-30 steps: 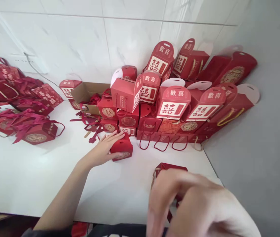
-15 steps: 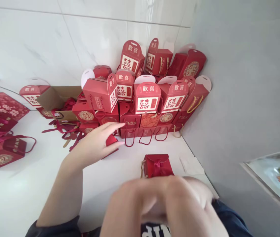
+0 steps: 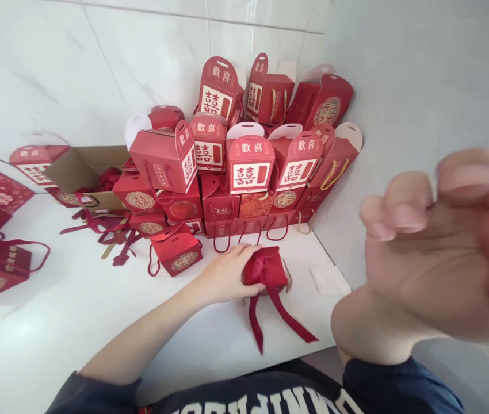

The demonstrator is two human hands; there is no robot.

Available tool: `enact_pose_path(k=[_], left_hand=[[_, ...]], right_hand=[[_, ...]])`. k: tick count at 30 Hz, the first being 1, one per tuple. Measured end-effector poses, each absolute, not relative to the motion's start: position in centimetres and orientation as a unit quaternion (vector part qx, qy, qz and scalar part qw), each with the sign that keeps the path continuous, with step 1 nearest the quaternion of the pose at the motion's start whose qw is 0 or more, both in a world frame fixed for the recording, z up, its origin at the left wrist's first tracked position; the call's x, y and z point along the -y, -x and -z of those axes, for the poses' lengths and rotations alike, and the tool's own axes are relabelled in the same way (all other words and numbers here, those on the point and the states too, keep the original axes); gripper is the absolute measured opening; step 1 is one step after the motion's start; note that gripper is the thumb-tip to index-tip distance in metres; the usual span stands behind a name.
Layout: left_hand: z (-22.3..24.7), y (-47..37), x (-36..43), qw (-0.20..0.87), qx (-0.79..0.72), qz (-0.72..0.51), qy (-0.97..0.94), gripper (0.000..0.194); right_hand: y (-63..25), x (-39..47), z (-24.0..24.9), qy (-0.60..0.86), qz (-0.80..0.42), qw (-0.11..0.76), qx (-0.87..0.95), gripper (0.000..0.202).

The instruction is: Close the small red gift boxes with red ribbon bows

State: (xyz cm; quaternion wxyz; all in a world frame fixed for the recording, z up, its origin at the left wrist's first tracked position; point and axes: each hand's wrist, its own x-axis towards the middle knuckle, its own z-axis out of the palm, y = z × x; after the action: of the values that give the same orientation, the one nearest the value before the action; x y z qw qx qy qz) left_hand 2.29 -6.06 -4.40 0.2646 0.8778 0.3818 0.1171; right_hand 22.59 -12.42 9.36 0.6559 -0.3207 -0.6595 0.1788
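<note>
In the head view, my left hand (image 3: 231, 275) grips the left side of a small red gift box (image 3: 275, 265) on the white table. Its fingers reach over the box top and its thumb lies low near the front. A dark red ribbon (image 3: 285, 316) is tied in a bow on the box, its two tails hanging toward me. My right hand (image 3: 430, 247) is raised close to the camera at the right, palm showing, fingers loosely bent and apart. A blurred reddish patch covers its thumb side; I cannot make out what that is. Left of the held box stands another red box (image 3: 179, 253).
Stacked red gift boxes (image 3: 251, 164) line the tiled wall. An open cardboard carton (image 3: 93, 158) holds red ribbon, with loose ribbons (image 3: 115, 230) in front. More red boxes (image 3: 0, 267) are at far left. A grey wall (image 3: 421, 86) bounds the right side.
My left hand has moved right, from beside the other red box onto the ribboned box, which now appears turned. My right hand has swung from the bottom centre out to the right.
</note>
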Motion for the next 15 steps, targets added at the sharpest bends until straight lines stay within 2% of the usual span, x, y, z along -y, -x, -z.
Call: enact_pose_path(k=[2,3,5,7,10,12,15], left_hand=[[4.1,-1.0,5.4,0.240,-0.427,-0.125,-0.863,0.076],[3.9,-0.3,5.1,0.233,-0.446,-0.128,-0.854,0.076],[3.5,1.2,4.8,0.231,-0.476,-0.129,-0.839,0.076],[3.1,2.7,4.7,0.240,-0.494,-0.128,-0.826,0.069],[2.6,4.2,4.7,0.269,-0.494,-0.133,-0.816,0.050],[2.5,4.4,4.5,0.283,-0.468,-0.135,-0.826,0.047],[2.7,3.7,4.1,0.290,-0.394,-0.149,-0.859,0.055]], right_hand=[[-22.3,12.0,-7.6,0.250,-0.203,0.722,0.612,0.012],[-22.2,11.7,-6.5,0.262,-0.211,0.707,0.622,0.011],[-22.2,11.1,-3.9,0.387,-0.253,0.567,0.682,0.011],[-22.3,10.6,-0.9,0.488,-0.277,0.422,0.712,0.020],[-22.2,10.5,3.4,0.545,-0.319,0.300,0.715,0.034],[-21.9,10.8,5.7,0.555,-0.355,0.283,0.697,0.035],[-21.2,10.9,7.7,0.551,-0.423,0.315,0.646,0.031]])
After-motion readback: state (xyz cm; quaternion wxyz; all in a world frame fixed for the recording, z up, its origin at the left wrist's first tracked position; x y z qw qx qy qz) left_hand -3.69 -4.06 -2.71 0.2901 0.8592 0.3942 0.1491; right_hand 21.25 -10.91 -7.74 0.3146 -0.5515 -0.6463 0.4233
